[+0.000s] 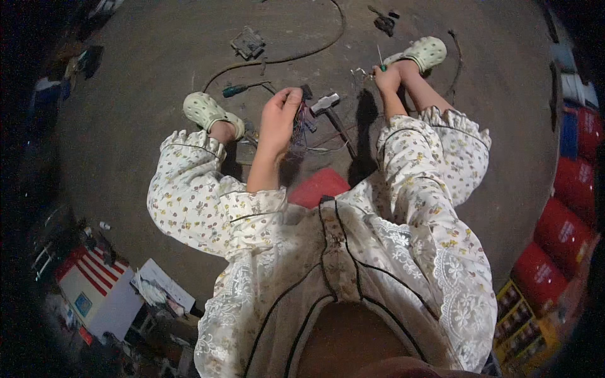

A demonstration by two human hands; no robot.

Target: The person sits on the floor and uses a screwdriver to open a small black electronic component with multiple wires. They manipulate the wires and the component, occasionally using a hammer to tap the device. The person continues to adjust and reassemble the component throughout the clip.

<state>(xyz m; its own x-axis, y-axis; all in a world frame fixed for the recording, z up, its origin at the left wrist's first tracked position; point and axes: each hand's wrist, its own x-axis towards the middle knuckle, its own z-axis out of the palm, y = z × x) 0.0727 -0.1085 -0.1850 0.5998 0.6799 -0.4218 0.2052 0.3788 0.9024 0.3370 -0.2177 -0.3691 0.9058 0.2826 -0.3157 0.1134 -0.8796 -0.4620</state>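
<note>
My left hand (280,120) is closed around a black connector (306,92), from which a bundle of thin coloured wires (301,129) hangs toward the floor. Beside the wires lies a hammer (326,104) with a metal head and a dark handle. My right hand (388,80), low near my right foot, grips a small green-handled screwdriver (382,67), its thin shaft pointing up and away. Bits of pale wire (359,72) show just left of that hand. A dark green-handled tool (235,91) rests on the floor between my left shoe and left hand.
A long dark cable (296,58) curves over the floor ahead. Farther off lie a square metal part (247,44) and a dark part (384,24). Red containers (564,230) and a yellow crate (520,324) line the right; a striped box (94,283) stands at lower left.
</note>
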